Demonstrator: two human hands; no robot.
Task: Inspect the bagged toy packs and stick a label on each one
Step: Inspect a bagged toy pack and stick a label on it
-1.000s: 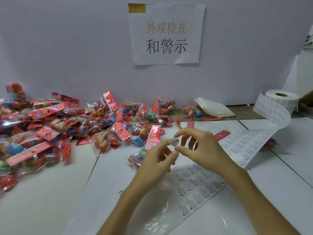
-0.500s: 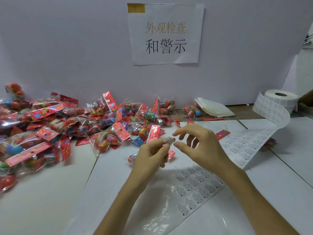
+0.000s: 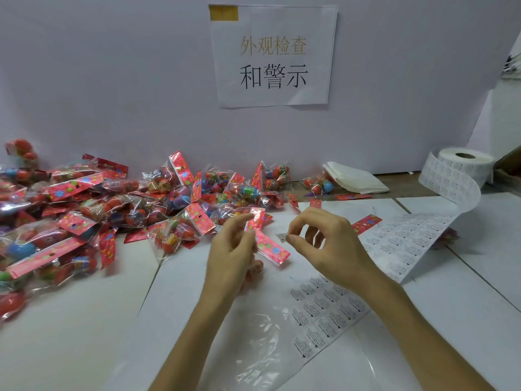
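The left hand (image 3: pixel 231 258) grips 1 toy pack (image 3: pixel 272 249) above the white table (image 3: pixel 70 334), with fingers curled round the bag part; the red header card of the pack points toward the right hand (image 3: pixel 329 249). The right hand pinches 1 small label (image 3: pixel 281 237) between thumb and index finger, just beside the card. Under the right wrist lies the label strip (image 3: pixel 394 249), which comes from the roll (image 3: pixel 462 162) at the far right. A pile of packs (image 3: pixel 84 210) lies on the left.
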